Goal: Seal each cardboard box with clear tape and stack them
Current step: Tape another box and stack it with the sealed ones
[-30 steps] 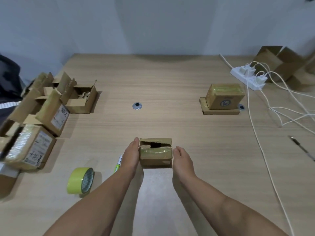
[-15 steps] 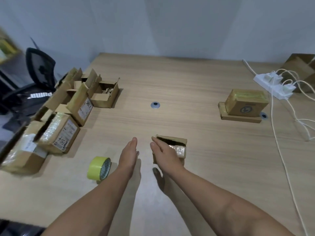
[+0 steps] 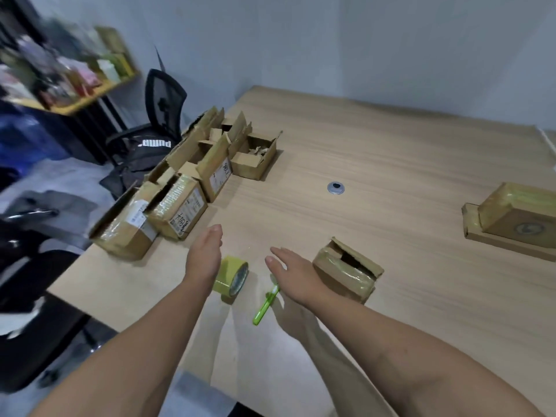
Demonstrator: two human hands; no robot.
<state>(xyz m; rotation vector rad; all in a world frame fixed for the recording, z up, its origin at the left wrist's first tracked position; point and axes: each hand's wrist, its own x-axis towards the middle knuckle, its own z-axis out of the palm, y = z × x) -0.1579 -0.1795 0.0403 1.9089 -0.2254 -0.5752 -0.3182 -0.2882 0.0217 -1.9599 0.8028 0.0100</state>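
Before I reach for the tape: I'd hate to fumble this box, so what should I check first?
1. Left hand free: ok, open and empty.
2. Right hand free: ok, open and empty.
3. Tape roll reachable: ok, on the table right beside the left hand.
4. Small box flaps shut: not ok, a dark gap shows on top.
5. Green tool blade state: cannot tell.

At the frame's lower centre, a tape roll [image 3: 231, 279] lies on the bench [image 3: 391, 164], a pen [image 3: 264, 307] just right of it and a cardboard box [image 3: 346, 270] further right. Open boxes [image 3: 192, 182] crowd centre left. At the right edge, a sealed box [image 3: 517, 215] sits on a flat box [image 3: 505, 245].
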